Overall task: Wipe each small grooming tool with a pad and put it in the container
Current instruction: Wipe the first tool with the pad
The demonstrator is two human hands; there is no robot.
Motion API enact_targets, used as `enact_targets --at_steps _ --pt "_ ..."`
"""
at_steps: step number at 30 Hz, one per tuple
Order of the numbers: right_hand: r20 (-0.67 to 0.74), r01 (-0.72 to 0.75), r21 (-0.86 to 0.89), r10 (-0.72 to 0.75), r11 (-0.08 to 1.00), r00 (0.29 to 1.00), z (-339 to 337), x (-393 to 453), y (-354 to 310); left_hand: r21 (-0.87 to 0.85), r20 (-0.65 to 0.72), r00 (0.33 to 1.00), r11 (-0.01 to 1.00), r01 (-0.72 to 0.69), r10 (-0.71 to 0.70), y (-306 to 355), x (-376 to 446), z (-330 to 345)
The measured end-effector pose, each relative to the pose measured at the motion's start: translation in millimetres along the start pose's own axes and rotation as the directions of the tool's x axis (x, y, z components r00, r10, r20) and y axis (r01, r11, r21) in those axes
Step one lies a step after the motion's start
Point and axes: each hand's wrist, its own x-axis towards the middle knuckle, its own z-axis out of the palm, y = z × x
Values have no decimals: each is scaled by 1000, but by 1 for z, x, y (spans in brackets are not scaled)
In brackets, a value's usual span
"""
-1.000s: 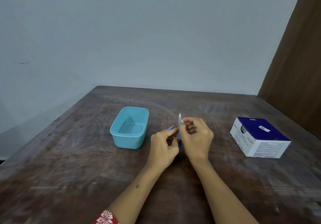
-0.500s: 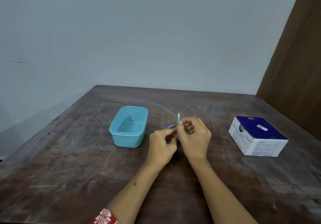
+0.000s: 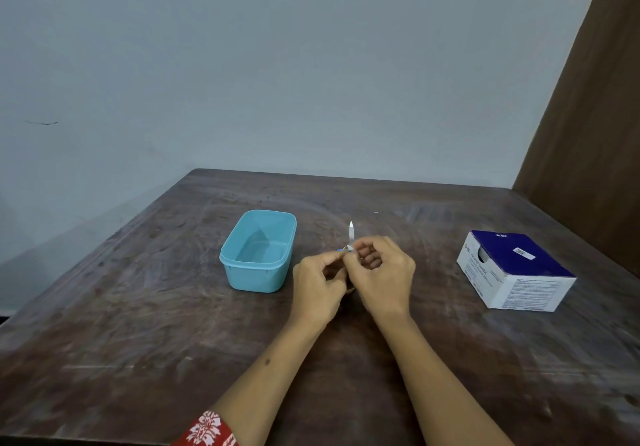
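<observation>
Tool upright, unchanged | our left hand, right hand still pinching it | wiping continues; container empty

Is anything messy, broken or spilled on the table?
Nothing stands out. The blue tub sits upright and empty, the box is whole, and both hands, the left hand and the right hand, hold a small tool between them. The table only looks scuffed.
</observation>
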Motion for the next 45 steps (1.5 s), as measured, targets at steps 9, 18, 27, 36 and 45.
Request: enact_targets --at_steps 9,18,27,36,45 --pt "-42 -29 5 29 1000 999 -2 1 -2 22 50 999 1000 5 -6 -2 1 1" --pt "-40 -8 14 8 1000 999 -3 2 0 59 32 999 998 -22 20 -3 6 2" --pt "-39 -13 -1 13 1000 999 0 3 0 57 16 999 998 -34 33 0 7 2" --pt "2 -68 35 68 997 998 1 1 0 76 -63 997 997 -35 40 -1 8 1" --pt "3 -78 17 78 997 997 -1 1 -2 71 -18 998 996 -52 54 -2 6 2"
